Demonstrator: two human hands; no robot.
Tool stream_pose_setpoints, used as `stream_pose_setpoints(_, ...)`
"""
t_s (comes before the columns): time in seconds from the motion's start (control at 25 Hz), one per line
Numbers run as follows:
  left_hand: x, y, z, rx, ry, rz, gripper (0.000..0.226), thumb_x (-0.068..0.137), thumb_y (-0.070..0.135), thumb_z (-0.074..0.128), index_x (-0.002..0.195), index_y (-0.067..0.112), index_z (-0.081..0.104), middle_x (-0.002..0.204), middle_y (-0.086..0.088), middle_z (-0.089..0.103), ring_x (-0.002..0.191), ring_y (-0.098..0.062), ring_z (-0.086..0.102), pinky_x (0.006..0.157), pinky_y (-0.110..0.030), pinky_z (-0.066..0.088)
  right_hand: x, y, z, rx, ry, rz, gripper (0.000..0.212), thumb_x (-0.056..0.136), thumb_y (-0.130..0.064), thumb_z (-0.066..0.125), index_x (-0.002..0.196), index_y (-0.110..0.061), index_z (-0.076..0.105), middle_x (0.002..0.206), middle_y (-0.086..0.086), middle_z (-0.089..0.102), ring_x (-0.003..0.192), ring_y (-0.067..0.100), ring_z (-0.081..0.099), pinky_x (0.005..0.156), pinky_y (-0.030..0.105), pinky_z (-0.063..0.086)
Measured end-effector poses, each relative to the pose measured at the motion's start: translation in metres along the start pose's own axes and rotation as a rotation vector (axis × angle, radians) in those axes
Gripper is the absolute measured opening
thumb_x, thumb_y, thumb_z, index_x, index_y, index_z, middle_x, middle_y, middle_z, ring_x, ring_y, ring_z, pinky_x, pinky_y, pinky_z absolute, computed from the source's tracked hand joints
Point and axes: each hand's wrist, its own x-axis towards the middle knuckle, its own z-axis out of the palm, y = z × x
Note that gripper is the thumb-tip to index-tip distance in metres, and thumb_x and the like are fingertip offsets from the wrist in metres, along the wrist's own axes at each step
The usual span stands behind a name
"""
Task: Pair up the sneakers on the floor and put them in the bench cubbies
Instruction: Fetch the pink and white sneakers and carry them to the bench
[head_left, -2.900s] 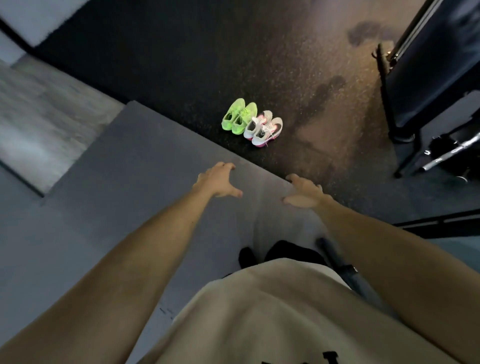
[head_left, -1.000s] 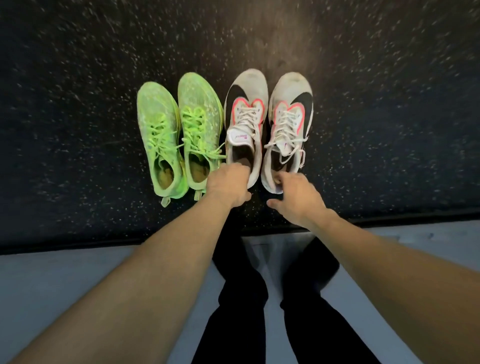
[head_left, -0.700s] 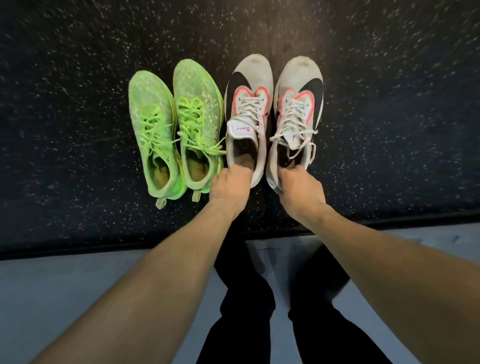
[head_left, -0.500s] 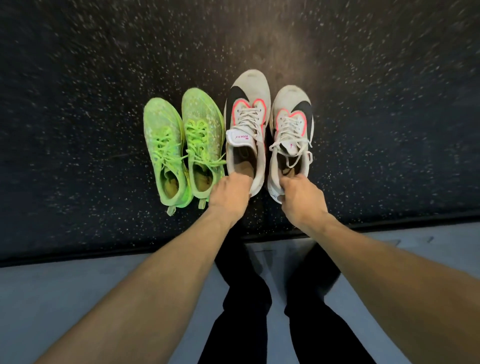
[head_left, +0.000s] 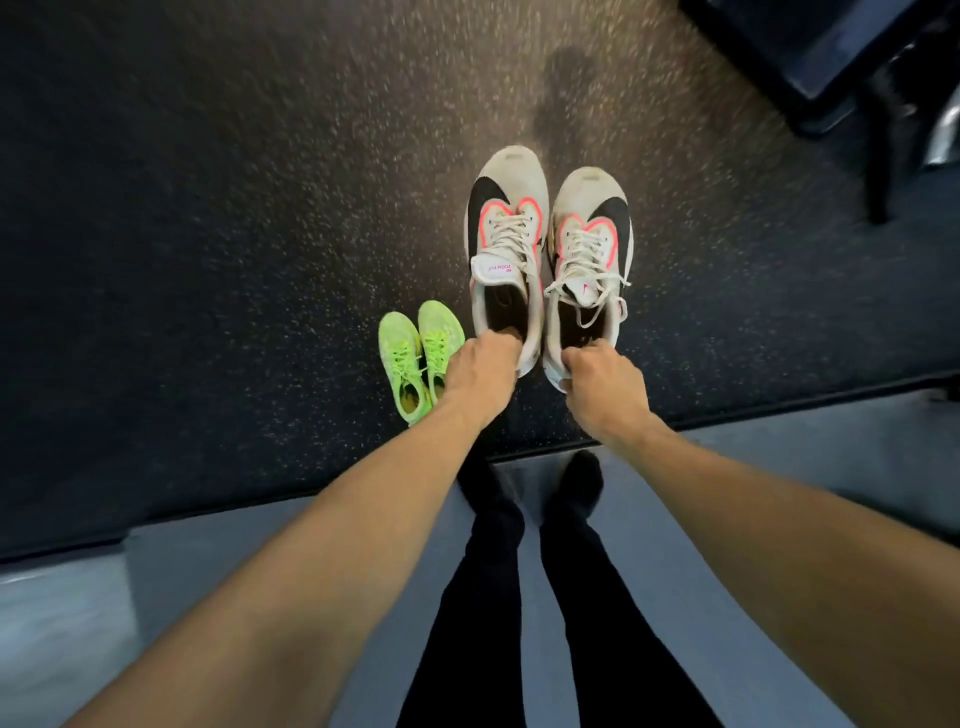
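Observation:
Two white sneakers with black swooshes and pink trim hang in the air, toes pointing away from me. My left hand (head_left: 480, 371) grips the heel of the left white sneaker (head_left: 506, 228). My right hand (head_left: 602, 387) grips the heel of the right white sneaker (head_left: 592, 244). Far below on the dark speckled floor lies the neon green pair (head_left: 415, 353), side by side, partly hidden behind my left wrist. No bench cubbies are in view.
I stand on a grey mat (head_left: 156, 582) whose edge meets the dark speckled rubber floor (head_left: 208, 208). A dark frame with metal legs (head_left: 831, 78) occupies the top right corner. My legs in black trousers (head_left: 545, 597) are below.
Both hands closed on the white sneakers' heels and lifted the pair off the floor. The view rose, so the green pair now looks small and stays on the floor.

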Motion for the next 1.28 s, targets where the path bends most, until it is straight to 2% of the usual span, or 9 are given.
stream_pose_setpoints(0.12,-0.072,0.034,-0.069,0.055,0.039,0.041,0.019,0.094,0.014,0.058,0.112,0.011,0.065,0.106,-0.016,0.066,0.101,-0.038,0.064,0.081,-0.042,0.051,-0.071,-0.016,-0.072,0.013,0.056,0.003,0.016,0.087,-0.009,0.058,0.102,-0.010,0.063,0.101,0.015,0.058,0.086,0.039,0.061,0.074,0.042,0.049)
stream_pose_setpoints(0.28,-0.141,0.070,-0.122,0.091,0.096,0.061,0.020,0.094,0.011,0.056,0.111,0.010,0.067,0.106,-0.016,0.067,0.101,-0.037,0.065,0.081,-0.042,0.051,-0.146,-0.023,-0.132,0.025,0.146,-0.013,0.013,0.087,-0.009,0.057,0.099,-0.009,0.064,0.099,0.015,0.059,0.084,0.039,0.061,0.071,0.040,0.047)
stream_pose_setpoints(0.48,-0.183,0.108,-0.151,0.188,0.174,0.133,0.022,0.096,0.014,0.054,0.114,0.012,0.067,0.109,-0.014,0.066,0.103,-0.035,0.065,0.082,-0.042,0.052,-0.197,-0.010,-0.163,0.037,0.255,-0.015,0.014,0.088,-0.011,0.054,0.098,-0.011,0.064,0.097,0.015,0.059,0.083,0.039,0.062,0.070,0.041,0.049)
stream_pose_setpoints(0.64,-0.202,0.142,-0.158,0.290,0.189,0.261,0.025,0.093,0.012,0.057,0.116,0.013,0.067,0.112,-0.014,0.066,0.106,-0.035,0.065,0.084,-0.043,0.053,-0.239,0.006,-0.169,0.094,0.321,0.103,0.010,0.089,-0.013,0.053,0.093,-0.012,0.063,0.094,0.012,0.058,0.082,0.035,0.063,0.064,0.035,0.044)
stream_pose_setpoints(0.8,-0.223,0.177,-0.144,0.394,0.129,0.442,0.027,0.094,0.011,0.054,0.119,0.012,0.064,0.120,-0.016,0.062,0.112,-0.038,0.061,0.090,-0.044,0.050,-0.301,0.017,-0.149,0.178,0.390,0.309,0.011,0.089,-0.015,0.052,0.093,-0.012,0.062,0.100,0.013,0.057,0.088,0.038,0.063,0.068,0.036,0.046)
stream_pose_setpoints(0.96,-0.269,0.222,-0.106,0.491,0.098,0.736,0.022,0.092,0.010,0.054,0.113,0.011,0.064,0.115,-0.016,0.063,0.107,-0.039,0.062,0.086,-0.045,0.050,-0.390,0.030,-0.112,0.265,0.460,0.570,0.014,0.088,-0.010,0.051,0.095,-0.009,0.063,0.104,0.013,0.057,0.091,0.038,0.061,0.067,0.034,0.039)
stream_pose_setpoints(1.12,-0.339,0.280,-0.054,0.620,0.058,0.995,0.023,0.094,0.008,0.054,0.114,0.010,0.065,0.112,-0.014,0.063,0.102,-0.035,0.064,0.082,-0.043,0.051,-0.488,0.051,-0.064,0.373,0.546,0.832,0.011,0.085,-0.008,0.053,0.094,-0.008,0.061,0.105,0.014,0.057,0.091,0.039,0.061,0.070,0.038,0.046)
stream_pose_setpoints(1.28,-0.416,0.343,0.021,0.737,0.026,1.196,0.019,0.092,0.007,0.058,0.109,0.010,0.066,0.108,-0.012,0.062,0.100,-0.034,0.063,0.077,-0.042,0.050,-0.591,0.078,-0.012,0.475,0.655,1.039,0.009,0.085,-0.009,0.055,0.091,-0.010,0.061,0.102,0.014,0.057,0.089,0.039,0.062,0.067,0.036,0.044)
